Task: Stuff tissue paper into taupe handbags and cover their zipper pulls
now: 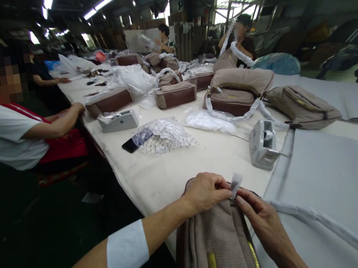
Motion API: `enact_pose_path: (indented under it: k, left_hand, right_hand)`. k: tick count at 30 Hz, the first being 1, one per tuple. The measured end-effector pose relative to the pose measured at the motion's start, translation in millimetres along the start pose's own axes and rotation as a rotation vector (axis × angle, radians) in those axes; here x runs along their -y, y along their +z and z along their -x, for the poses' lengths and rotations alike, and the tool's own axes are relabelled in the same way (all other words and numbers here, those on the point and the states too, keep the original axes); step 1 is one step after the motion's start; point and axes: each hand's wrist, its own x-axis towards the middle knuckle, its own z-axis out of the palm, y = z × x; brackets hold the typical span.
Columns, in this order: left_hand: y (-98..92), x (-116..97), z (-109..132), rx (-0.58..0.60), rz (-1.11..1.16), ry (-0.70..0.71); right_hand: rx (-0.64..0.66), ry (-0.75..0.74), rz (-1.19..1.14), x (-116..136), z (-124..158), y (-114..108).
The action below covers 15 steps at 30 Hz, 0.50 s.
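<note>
White slip (235,183): a small paper piece, standing up at the top edge of a beige bag (213,246), right where my two hands meet. The left hand (205,192) is closed, fingertips pinched on the slip's near-left edge, palm resting on the bag's top. The right hand (264,224) comes in from the other side, thumb and forefinger closed on the slip's lower end. I cannot tell whether the slip is fastened to the bag.

The bag lies directly under the grip, running back toward me, with a gold zip (253,256) along its right flank.

Just right of the grip, a white wrapped strap (314,216) trails across a grey sheet (341,171). Beyond the grip and slightly right, a grey tape dispenser (264,143) stands on the white table (171,171). Further out and left of the grip, a heap of small packets (163,134) with a black phone (129,145) beside it. Past those, more finished bags (237,93) in rows.

Far left of the grip, a co-worker's forearm (58,123) rests on the table edge. Two more people sit at the far end.
</note>
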Motion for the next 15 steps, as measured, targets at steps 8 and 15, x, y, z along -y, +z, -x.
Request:
enact_pose_path:
  k: [8, 15]
  left_hand:
    - [-4.3, 1.6, 0.1, 0.056, -0.062, 0.016]
    - [-10.9, 2.6, -4.1, 0.156, -0.094, 0.026]
  right_hand:
    - [0.059, -0.042, 0.074, 4.2, -4.1, 5.4]
    - [0.069, -0.073, 0.128, 0.5, -4.5, 1.9]
